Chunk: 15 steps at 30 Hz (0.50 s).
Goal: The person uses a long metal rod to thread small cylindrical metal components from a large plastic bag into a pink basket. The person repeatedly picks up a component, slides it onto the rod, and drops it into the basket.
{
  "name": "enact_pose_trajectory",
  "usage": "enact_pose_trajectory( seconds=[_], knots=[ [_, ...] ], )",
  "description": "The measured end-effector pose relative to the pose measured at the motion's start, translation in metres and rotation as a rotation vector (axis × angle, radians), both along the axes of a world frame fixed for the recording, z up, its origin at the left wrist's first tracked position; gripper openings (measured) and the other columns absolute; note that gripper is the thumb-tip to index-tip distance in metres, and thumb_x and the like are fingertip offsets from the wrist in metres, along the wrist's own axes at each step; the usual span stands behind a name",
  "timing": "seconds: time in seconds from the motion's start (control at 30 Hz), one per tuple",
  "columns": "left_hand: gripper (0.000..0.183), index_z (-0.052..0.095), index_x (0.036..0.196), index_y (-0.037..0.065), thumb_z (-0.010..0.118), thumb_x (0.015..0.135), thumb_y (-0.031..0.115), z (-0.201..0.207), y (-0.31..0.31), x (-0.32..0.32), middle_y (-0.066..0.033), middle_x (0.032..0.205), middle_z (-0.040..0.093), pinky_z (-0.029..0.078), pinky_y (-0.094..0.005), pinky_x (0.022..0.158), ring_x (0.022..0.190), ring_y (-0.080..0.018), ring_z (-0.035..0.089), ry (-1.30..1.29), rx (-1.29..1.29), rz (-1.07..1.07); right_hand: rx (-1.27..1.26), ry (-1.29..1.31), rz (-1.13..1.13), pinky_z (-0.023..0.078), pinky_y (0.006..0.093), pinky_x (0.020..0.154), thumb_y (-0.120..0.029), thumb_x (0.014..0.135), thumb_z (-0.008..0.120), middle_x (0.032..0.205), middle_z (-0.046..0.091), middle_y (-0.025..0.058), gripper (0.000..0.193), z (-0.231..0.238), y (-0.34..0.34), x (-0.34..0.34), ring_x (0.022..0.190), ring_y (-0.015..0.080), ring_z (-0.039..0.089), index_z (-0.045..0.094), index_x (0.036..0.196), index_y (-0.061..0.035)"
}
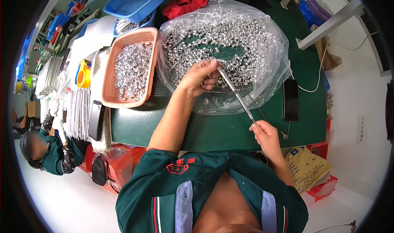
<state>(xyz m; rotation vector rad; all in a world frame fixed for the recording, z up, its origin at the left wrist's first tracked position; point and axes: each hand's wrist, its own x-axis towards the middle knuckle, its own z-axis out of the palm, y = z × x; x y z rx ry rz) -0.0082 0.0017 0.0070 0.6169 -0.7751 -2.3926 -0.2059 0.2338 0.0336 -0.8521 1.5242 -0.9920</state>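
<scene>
A slim, shiny metal tube (pixel 234 89) slants between my two hands, above the near side of a clear plastic bag (pixel 269 75). My left hand (pixel 201 77) is closed at its far end, with the fingertips pinched together; whether a small part is also in them is hidden. The near, thinner end is gripped by the curled fingers of my right hand (pixel 266 135). Under the tube, the spread bag holds a great many small silvery metal sleeves (pixel 236 42). To the left of my left forearm, an orange basket (pixel 107 83) contains more small silvery pieces (pixel 133 71).
On the green table (pixel 135 128) lie a black phone (pixel 291 99), a black case (pixel 96 120), a yellow tape roll (pixel 83 75) and bundled thin rods (pixel 78 114). Blue baskets (pixel 135 5) and red cloth (pixel 188 2) are at the back. A co-worker (pixel 53 151) is at far left.
</scene>
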Motion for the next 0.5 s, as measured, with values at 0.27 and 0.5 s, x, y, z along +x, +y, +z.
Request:
enact_pose_trajectory(
  seconds=[0.27, 0.5],
  knots=[
    [0.041, 0.049, 0.106, -0.006, 0.036, 0.1, 0.031, 0.016, -0.008, -0.001, -0.0176, 0.095, 0.051, 0.04, -0.022, 0.051, 0.07, -0.0155, 0.045, 0.178, 0.637, 0.451, 0.051, -0.14, -0.066, 0.022, 0.0173, 0.042, -0.015, 0.094, 0.053, 0.06, 0.038, -0.0078, 0.017, 0.003, 0.002, -0.005, 0.049, -0.0004, 0.031, 0.059, 0.086, -0.001],
    [0.028, 0.048, 0.113, -0.003, 0.038, 0.098, 0.019, -0.011, -0.011, 0.01, -0.0114, 0.089, 0.05, 0.036, -0.0217, 0.047, 0.062, -0.0121, 0.043, 0.317, 0.452, 0.235, 0.037, -0.189, -0.046, 0.022, 0.0171, 0.041, -0.014, 0.093, 0.053, 0.06, 0.038, -0.0076, 0.016, 0.003, 0.002, -0.005, 0.049, -0.0005, 0.031, 0.059, 0.086, -0.0008]
  ],
)
